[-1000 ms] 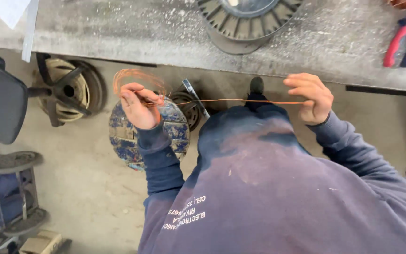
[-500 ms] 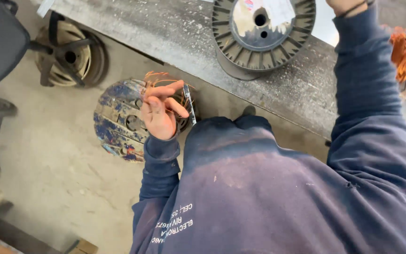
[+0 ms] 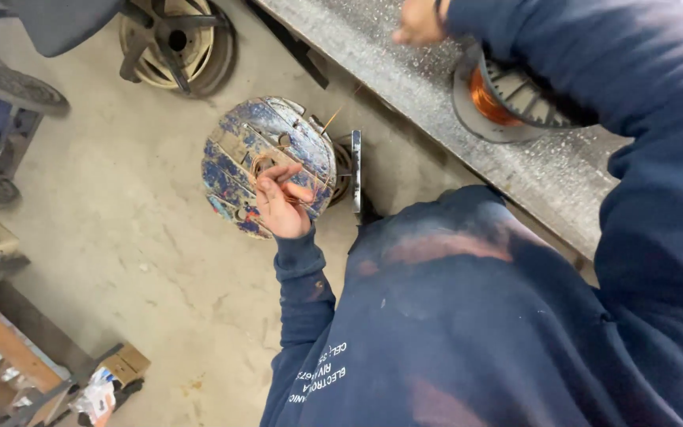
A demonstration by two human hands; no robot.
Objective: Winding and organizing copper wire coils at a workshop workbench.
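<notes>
holding a small coil of thin copper wire (image 3: 278,178) in left hand (image 3: 282,202), palm up, fingers curled loosely round the loops, thumb and forefinger pinching strands; half closed, not a fist. reaching w/ right hand (image 3: 419,22) up and away across the grey workbench (image 3: 405,79), fingers bunched; blurred, so cannot tell whether anything is gripped or how far open.

positions rel. to hands:
- blue-painted wooden reel (image 3: 266,162): on floor directly beneath left hand, lying flat.
- grey spool w/ copper winding (image 3: 507,95): on bench, just below and right of right hand, partly hidden by sleeve.
- wheel-like metal part (image 3: 175,43): on floor, well beyond left hand, up-left.
- short copper strand end (image 3: 332,119) sticking up just past left fingertips.

step in hand (judged): winding/gathering wire into a hand coil, w/ right hand going for more wire or a tool near the spool.

next move (judged): calls for steady grip on loops so coil does not spring open, plus even tension on the free strand; thin wire kinks easily, so avoid sharp bends.
</notes>
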